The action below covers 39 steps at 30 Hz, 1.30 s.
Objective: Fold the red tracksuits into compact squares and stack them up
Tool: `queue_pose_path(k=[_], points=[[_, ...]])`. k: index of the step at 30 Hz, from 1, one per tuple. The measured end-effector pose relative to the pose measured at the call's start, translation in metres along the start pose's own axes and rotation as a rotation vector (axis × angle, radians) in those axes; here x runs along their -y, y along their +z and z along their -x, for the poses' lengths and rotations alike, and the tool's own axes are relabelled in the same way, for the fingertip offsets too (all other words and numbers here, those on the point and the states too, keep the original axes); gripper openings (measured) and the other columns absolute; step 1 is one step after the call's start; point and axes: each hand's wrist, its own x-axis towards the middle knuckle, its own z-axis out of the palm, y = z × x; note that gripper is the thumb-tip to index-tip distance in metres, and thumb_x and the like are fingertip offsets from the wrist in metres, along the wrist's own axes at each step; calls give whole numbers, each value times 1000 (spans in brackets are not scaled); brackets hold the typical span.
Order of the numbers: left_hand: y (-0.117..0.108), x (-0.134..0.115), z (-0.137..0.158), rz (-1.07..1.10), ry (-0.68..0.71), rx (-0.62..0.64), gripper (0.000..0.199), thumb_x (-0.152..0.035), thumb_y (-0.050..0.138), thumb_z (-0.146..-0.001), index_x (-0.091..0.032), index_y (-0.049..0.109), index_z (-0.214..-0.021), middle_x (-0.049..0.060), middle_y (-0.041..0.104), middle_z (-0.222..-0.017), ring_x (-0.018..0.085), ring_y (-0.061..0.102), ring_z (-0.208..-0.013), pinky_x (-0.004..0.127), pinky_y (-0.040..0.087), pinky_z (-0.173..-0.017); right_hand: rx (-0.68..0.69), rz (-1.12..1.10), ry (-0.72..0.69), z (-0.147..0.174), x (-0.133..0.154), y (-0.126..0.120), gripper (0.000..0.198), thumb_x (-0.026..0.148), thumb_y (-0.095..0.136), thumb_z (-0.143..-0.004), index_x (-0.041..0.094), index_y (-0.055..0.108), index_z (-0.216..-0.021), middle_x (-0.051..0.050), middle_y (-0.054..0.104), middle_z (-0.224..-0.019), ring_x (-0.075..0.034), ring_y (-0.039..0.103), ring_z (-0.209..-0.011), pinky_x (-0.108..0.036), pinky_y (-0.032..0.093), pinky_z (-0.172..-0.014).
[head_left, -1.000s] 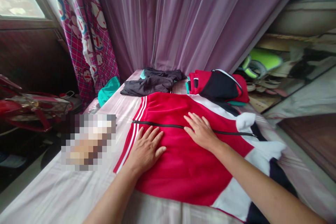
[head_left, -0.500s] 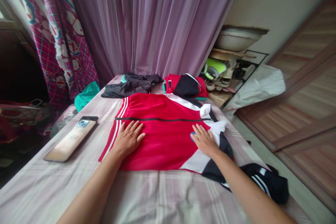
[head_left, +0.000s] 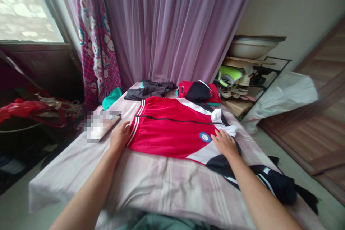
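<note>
A red zip-up jacket [head_left: 167, 133] with white and dark shoulder panels lies spread on the bed, its black zipper running across it. At its white-striped hem is my left hand [head_left: 120, 136], fingers slightly bent and touching the edge, not closed on the cloth. My right hand [head_left: 225, 143] rests with spread fingers on the white panel near the collar [head_left: 217, 115], beside a round blue-and-white badge [head_left: 205, 137]. One dark sleeve [head_left: 277, 183] with white stripes stretches toward the near right, partly behind my right forearm.
A phone [head_left: 110, 128], partly blurred out, lies left of my left hand. Dark clothes [head_left: 147, 91] and a folded red-and-black pile [head_left: 199, 91] sit at the bed's far end. A shoe rack [head_left: 265, 88] and white bag [head_left: 288, 93] stand to the right.
My left hand has moved off the red front to the striped hem. My right hand has slid toward the collar, uncovering the badge. The view has shifted, showing more on the left.
</note>
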Motion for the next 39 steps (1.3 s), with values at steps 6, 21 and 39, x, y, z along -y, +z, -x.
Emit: queue_pose_path(k=[6,21,39], points=[[-2,16,6,-124,25,33,36,-37,43,-93,-22,73,-107,8,70,-127,25,61,-122,35,44,-104,-30,5,-6,-2,-3,2,52,40,34,-97,21,59,-139,-11,51,-150,-25,44,-139,-42,37,-112],[-1,3,21,41,178,-121,22,-30,52,-90,-20,66,-104,12,69,-127,27,61,-122,49,39,-109,-82,-17,-19,1,-3,5,51,33,34,-96,15,61,-136,-17,54,-146,-30,49,-134,-46,42,-107],[16,-42,49,141,764,204,44,-48,43,-99,-20,72,-115,11,74,-118,27,66,-113,46,49,-102,253,-730,-635,79,41,-71,8,27,69,-73,21,72,-79,-4,71,-90,-19,64,-87,-31,47,-82]])
